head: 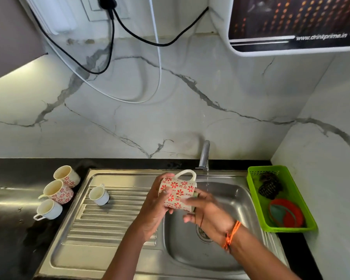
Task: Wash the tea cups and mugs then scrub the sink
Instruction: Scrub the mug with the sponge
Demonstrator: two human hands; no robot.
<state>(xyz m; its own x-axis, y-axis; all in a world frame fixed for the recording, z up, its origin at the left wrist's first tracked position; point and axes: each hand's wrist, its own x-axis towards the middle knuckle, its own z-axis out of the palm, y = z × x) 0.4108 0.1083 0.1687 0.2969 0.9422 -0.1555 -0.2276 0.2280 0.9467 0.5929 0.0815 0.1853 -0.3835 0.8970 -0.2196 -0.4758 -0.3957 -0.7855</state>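
My left hand point(157, 201) grips a cream mug with red flowers point(178, 189), tilted on its side over the steel sink basin point(230, 201), handle up. My right hand point(206, 213) holds a small greenish sponge point(194, 196) against the mug's mouth end. A thin stream of water falls from the tap point(204, 156) just right of the mug. Two more flowered mugs point(66, 175) point(58, 191) and a plain white cup point(49, 210) lie on the black counter at left. Another white cup point(99, 195) stands on the ribbed drainboard point(109, 219).
A green plastic basket point(291, 229) at the sink's right holds a dark scrubber point(270, 187) and a red and teal scrub pad point(285, 213). Black and white cables hang down the marble wall point(129, 118). A water purifier point(295, 25) hangs at the upper right. The drain point(203, 233) lies under my right wrist.
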